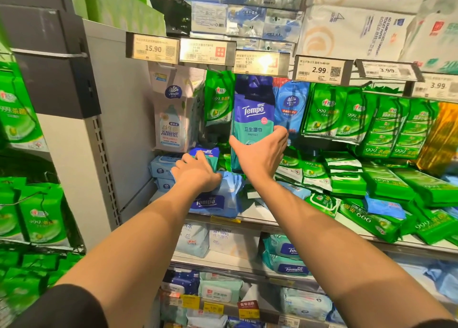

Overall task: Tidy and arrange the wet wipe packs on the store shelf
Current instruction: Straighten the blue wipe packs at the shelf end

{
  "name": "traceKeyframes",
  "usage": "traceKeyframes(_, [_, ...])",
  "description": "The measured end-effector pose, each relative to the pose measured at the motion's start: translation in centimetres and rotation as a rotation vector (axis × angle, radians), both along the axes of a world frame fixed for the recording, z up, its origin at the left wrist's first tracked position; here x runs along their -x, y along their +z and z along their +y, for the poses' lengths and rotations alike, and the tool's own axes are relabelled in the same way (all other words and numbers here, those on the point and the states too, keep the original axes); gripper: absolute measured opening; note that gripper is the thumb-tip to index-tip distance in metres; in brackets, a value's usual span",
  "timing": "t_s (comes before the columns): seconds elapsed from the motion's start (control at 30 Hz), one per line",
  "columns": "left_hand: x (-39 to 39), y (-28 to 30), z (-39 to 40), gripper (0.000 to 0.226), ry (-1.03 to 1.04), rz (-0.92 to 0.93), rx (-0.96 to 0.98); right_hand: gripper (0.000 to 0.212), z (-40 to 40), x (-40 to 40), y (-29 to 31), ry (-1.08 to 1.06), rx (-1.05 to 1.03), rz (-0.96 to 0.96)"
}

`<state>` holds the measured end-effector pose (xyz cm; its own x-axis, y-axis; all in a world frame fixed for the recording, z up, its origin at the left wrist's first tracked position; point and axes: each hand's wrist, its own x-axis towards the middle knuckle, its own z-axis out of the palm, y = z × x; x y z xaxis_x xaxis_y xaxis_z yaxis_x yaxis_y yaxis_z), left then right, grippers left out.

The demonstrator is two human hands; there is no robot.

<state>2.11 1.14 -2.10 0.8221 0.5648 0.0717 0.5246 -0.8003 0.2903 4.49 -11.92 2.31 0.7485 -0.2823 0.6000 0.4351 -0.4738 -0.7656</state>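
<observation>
Tempo's tall blue-and-teal plastic wipe pack (pixel 252 119) is standing upright on the shelf, long axis vertical; I am gripping its lower half with my right hand (pixel 257 154) while my left hand (pixel 195 171) is pressing a small blue pack (pixel 207 154) just beside it.

Both arms outstretched; right hand (pixel 257 154) gripping, left hand (pixel 195 171) apparently curled, palm down.

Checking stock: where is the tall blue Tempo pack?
Centre of the head view: the Tempo pack is upright in the right hand, between the hanging green pack and blue Vinda pack.
</observation>
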Motion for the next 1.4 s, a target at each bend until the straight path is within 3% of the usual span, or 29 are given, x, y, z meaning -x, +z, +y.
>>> traceKeyframes(0.27, [0.3, -0.1, -0.3, 0.079, -0.003, -0.009, -0.003, 0.085, -0.5, 1.3, -1.1, 0.009, -0.004, 0.01])
traceKeyframes(0.67, [0.6, -0.2, -0.6, 0.076, 0.016, -0.01, -0.014, 0.089, -0.3, 3.6, 1.6, 0.037, -0.098, -0.137])
traceKeyframes(1.4, [1.2, -0.4, -1.0, 0.072, 0.004, -0.039, -0.087, 0.087, 1.2, -0.1, 0.6, -0.016, 0.024, 0.002])
